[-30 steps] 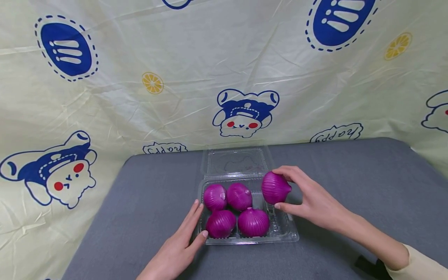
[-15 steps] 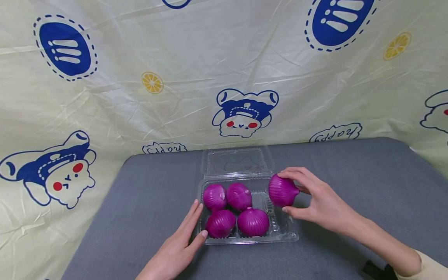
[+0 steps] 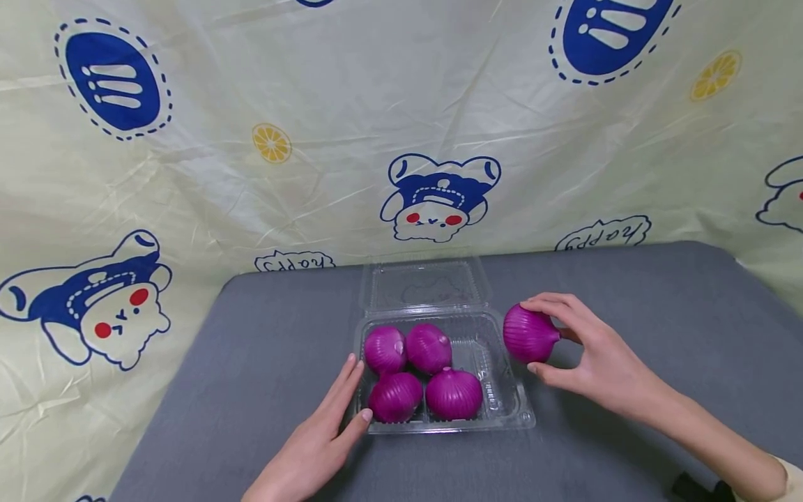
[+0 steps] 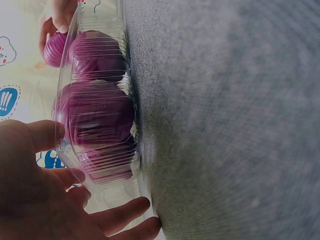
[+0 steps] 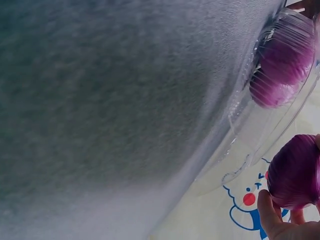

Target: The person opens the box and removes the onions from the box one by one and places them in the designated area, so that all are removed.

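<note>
1. Your right hand (image 3: pixel 599 355) grips one onion (image 3: pixel 527 333) between thumb and fingers, its stem end turned toward your palm. The onion hangs off the table (image 3: pixel 282 335), just beside the right wall of the box (image 3: pixel 439 428), with a gap visible from the right wrist.
2. Your left hand (image 3: pixel 316 439) is ungripped: its fingers lie nearly straight against the left side of the box.
3. The other four onions (image 3: pixel 454 394) sit in the box, toward its left. The clear lid (image 3: pixel 426 286) lies folded back, open.
4. Slip risk: your hold appears to rely on the fingertips; if the skin is as slick as it looks, a loosened thumb could drop the onion onto the rim or table.
5. Knock risk: swinging the onion low toward the box could catch the rim and shove the box sideways.
6. Pressure risk: the plastic looks thin, so a hard left-hand push could buckle the wall or slide the box.
</note>
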{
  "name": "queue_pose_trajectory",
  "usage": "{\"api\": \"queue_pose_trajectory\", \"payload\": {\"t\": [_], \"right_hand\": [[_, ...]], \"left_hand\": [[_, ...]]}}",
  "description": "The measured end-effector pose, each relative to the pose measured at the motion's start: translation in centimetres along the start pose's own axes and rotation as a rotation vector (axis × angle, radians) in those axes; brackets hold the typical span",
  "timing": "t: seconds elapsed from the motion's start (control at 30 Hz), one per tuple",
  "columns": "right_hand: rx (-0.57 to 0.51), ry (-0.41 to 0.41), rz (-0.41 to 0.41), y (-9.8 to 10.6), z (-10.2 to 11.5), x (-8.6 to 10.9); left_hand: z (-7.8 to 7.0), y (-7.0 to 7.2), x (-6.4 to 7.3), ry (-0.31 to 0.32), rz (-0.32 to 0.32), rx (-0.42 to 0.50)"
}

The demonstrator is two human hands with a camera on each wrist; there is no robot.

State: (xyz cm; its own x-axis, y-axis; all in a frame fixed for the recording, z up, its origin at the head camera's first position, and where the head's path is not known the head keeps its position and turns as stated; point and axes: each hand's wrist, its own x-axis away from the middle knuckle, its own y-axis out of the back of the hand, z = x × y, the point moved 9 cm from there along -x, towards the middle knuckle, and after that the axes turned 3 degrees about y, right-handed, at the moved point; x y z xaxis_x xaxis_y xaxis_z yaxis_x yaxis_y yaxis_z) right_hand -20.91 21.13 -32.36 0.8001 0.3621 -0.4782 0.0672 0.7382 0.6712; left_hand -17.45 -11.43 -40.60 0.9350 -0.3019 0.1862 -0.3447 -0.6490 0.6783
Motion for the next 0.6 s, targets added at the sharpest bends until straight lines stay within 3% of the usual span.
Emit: {"api": "queue_pose_trajectory", "payload": {"t": [0.23, 0.43, 0.6], "right_hand": [[0.002, 0.027, -0.001, 0.8, -0.6, 0.6], [0.03, 0.0, -0.01, 1.5, -1.2, 1.0], [0.112, 0.021, -0.009, 1.6, -1.4, 1.3]], "left_hand": [[0.1, -0.1, 0.0, 0.012, -0.005, -0.004], [0.1, 0.0, -0.2, 0.02, -0.004, -0.013], [0.3, -0.1, -0.1, 0.032, 0.007, -0.009]]}}
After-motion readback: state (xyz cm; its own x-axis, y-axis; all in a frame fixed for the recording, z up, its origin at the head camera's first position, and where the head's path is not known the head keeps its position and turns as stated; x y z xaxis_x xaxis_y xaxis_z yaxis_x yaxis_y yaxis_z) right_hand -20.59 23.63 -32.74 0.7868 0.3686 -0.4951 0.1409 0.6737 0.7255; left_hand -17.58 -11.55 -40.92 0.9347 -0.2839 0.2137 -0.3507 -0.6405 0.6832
